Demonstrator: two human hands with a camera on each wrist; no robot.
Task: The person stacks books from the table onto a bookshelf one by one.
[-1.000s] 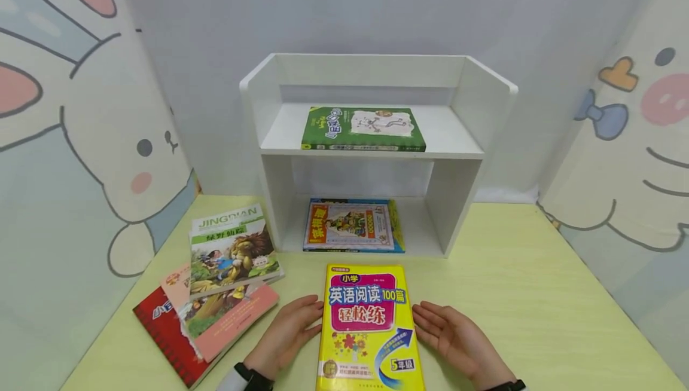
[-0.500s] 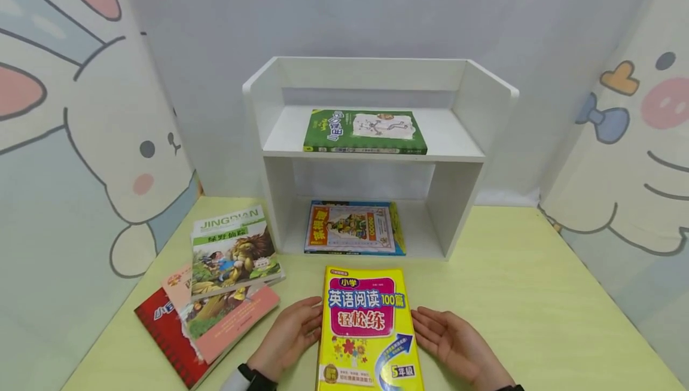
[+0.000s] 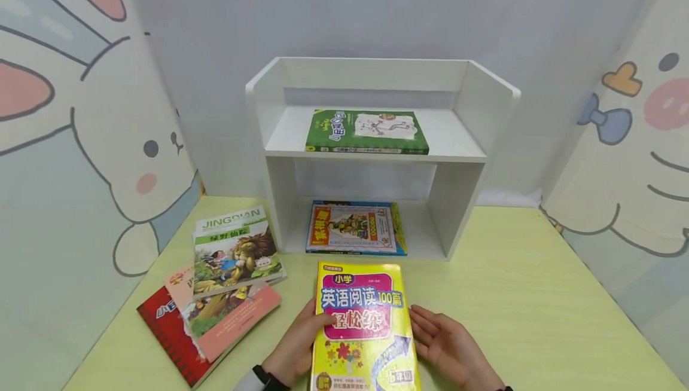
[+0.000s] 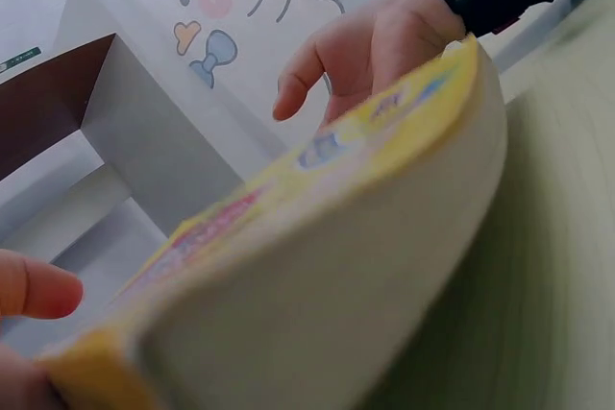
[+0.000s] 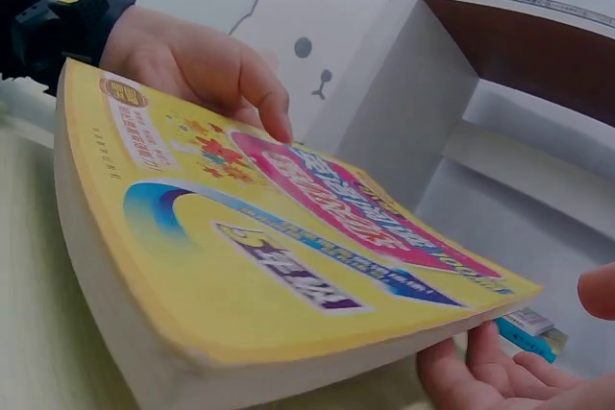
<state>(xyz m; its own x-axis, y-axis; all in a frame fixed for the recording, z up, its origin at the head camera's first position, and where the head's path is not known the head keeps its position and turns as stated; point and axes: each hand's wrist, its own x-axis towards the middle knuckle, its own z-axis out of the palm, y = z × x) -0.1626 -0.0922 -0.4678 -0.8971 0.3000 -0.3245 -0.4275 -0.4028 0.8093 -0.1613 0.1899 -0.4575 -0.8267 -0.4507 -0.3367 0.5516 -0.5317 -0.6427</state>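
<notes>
Yellow book (image 3: 366, 325): before white shelf (image 3: 371, 72). Page block (image 4: 336, 266): visible in left wrist view, concealed in head view. Title end and long axis: toward shelf. Left hand (image 3: 296, 340): grips left edge, thumb on top. Right hand (image 3: 449, 346): loose fingers at right edge.

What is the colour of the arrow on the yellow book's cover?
The arrow is blue; the right wrist view shows it best.

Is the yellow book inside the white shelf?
No, the yellow book is in front of the shelf, with the left hand gripping it.
</notes>
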